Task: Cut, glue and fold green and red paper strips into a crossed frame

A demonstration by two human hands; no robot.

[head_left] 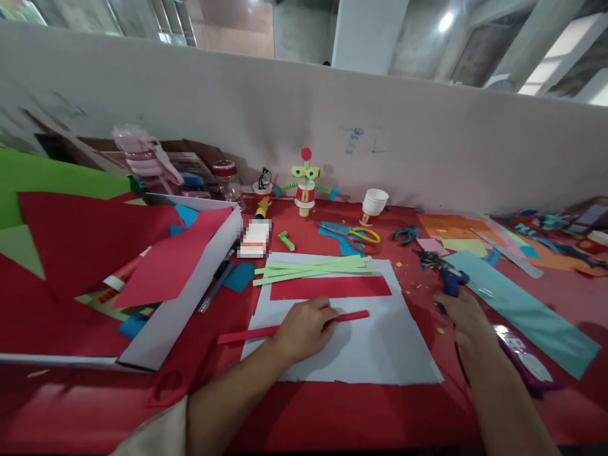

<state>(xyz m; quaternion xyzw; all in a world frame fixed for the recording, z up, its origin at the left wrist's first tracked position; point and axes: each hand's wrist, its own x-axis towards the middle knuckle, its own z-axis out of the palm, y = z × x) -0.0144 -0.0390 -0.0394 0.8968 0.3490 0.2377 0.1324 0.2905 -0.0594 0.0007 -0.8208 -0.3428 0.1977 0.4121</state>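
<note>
One red strip [249, 334], partly on the white sheet [380, 354], is pinched by the left hand [304, 326]; rightward, a blue glue gun [453, 281] is gripped by the right hand [464, 311]. Gluing is presumably being prepared; next, careful aiming would be required.

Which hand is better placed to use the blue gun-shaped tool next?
Probably the right hand: it holds the blue gun-shaped tool, while the left hand holds the long, narrow red paper strip.

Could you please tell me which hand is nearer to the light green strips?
Left. The left hand is on the near side of the green strips; the right hand is farther off to their right.
</note>
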